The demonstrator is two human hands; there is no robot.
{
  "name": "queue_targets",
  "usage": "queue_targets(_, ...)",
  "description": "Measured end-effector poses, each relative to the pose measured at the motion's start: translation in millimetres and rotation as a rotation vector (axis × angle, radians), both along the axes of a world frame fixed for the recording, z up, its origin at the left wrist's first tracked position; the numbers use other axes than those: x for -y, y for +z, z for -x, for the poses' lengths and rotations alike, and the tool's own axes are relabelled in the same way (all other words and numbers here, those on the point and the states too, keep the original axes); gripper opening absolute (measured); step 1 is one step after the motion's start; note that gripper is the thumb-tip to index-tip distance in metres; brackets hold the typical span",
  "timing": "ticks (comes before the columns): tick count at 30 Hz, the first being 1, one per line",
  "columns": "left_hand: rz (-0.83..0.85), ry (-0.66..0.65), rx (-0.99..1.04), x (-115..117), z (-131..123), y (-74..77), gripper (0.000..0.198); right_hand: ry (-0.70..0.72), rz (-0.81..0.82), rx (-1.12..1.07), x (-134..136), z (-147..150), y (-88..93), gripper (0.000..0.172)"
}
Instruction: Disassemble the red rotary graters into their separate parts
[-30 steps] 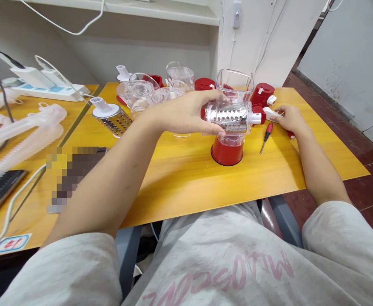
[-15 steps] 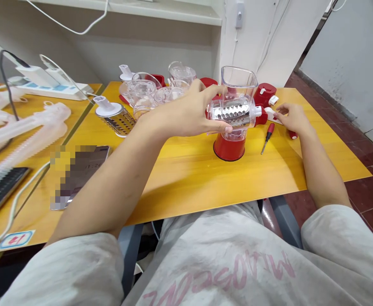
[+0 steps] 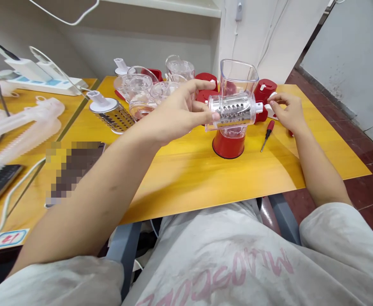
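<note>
The two bare hands are well apart. The left hand [image 3: 181, 112] is spread, its forefinger reaching out straight and its thumb tip laid over the near end of a clear plastic grater with a red base [image 3: 229, 144]; how firmly it grips cannot be told, since the other fingers are partly hidden. The right hand [image 3: 290, 112] is bent at the wrist, with thumb and fingertips drawn close together at a smooth white plastic arm [image 3: 271, 111]; whether they pinch it cannot be seen.

The grater stands upright between the hands. Its glossy base flares into a round foot with a dark rim. Above, a transparent sideways cylinder encloses a shiny metal drum [image 3: 237, 108] pricked with rows of round holes, and a stubby white plastic spindle [image 3: 259, 108] sticks out towards the right hand. A clear, square-mouthed hopper [image 3: 239, 76] with rounded corners rises on top.

Just in front of the right hand lies a screwdriver [image 3: 270, 126] with a red and black handle and a thin metal shaft. Beyond the left forearm, a second perforated metal drum [image 3: 118, 117] with a white plastic cap leans on the smooth, yellow wood-grained table [image 3: 173, 182]. Beyond the left hand, rounded see-through plastic parts [image 3: 140, 85] cluster together.
</note>
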State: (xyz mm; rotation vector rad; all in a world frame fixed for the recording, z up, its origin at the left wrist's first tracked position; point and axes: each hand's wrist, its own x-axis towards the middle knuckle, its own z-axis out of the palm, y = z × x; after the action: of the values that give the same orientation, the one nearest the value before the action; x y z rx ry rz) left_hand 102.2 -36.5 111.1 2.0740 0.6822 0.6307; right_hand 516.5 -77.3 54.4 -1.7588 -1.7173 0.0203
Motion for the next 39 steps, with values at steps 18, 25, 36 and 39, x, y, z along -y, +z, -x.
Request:
queue_targets(18,0.227,0.567,0.866,67,127,-22.8,0.058,0.052,-0.258,-0.120,-7,-17,-14.5,0.032)
queue_targets(25,-0.093,0.765,0.833,60,180,-16.2,0.071,0.070,-0.282,-0.155,-8,-20,-18.9,0.024)
queue_targets(36,0.006,1.049,0.879,2,222,-36.3,0.090,0.040,-0.270,-0.180,-7,-20,-21.2,0.025)
queue_targets(39,-0.002,1.105,0.638,-25,236,-35.3,0.078,0.042,-0.264,-0.193,-7,-20,-22.1,0.027)
